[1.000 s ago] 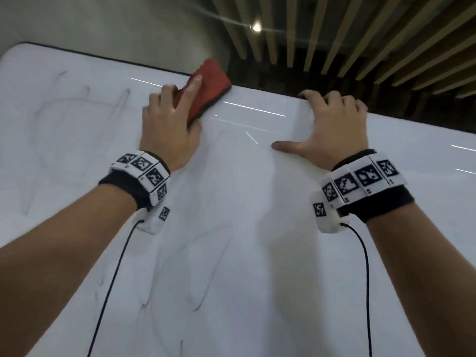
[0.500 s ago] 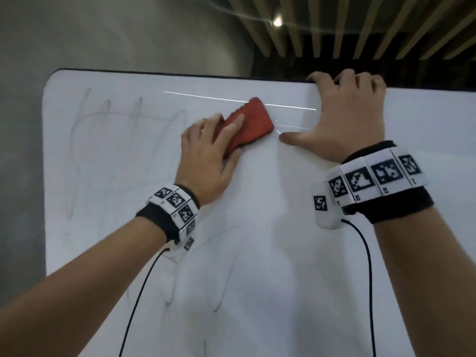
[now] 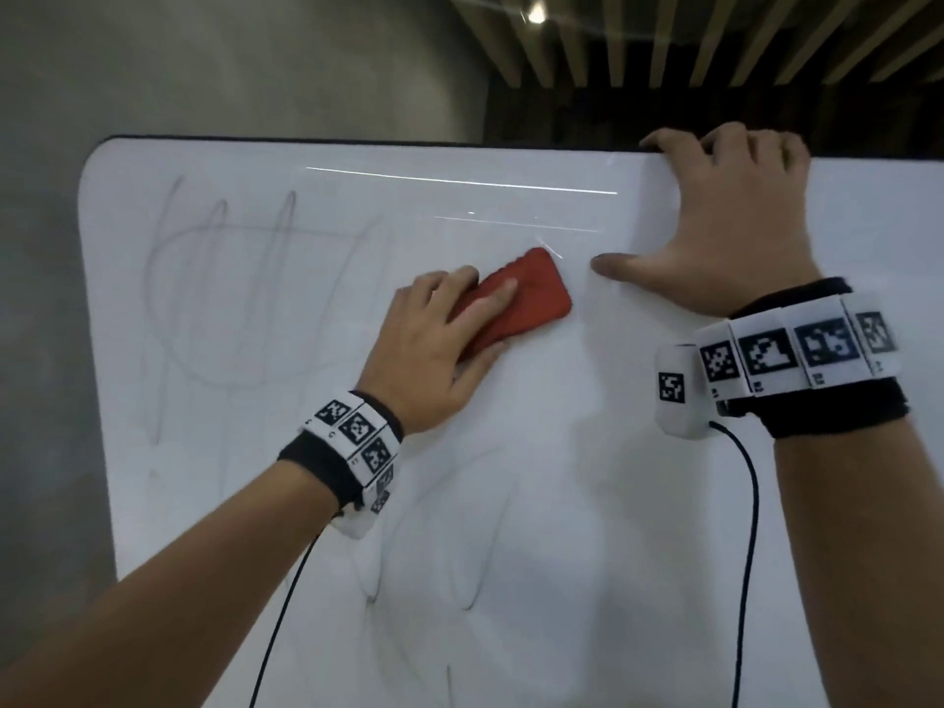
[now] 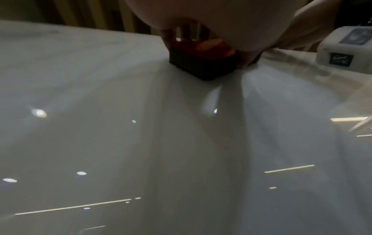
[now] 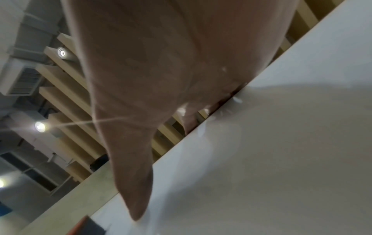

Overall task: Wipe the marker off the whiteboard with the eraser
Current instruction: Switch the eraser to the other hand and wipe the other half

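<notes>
Up near the board's [image 3: 511, 503] top edge, the left hand [image 3: 434, 344] holds the eraser [image 3: 516, 304] flat against it, fingers on top. Right hand [image 3: 725, 232] hooks that edge, thumb spread. Faint marker [image 3: 230, 298], seemingly smeared, lies toward the top-left corner.

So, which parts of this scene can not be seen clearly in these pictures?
- Eraser wiping face: hidden against the whiteboard in every view.
- Left hand fingers: head view shows them over the eraser; in the left wrist view the palm blocks most of them.
- Right hand fingertips: curled over the board's top edge, out of sight.
- Marker lines: too faint to read.
- Board's lower part: cut off by the frame.
</notes>
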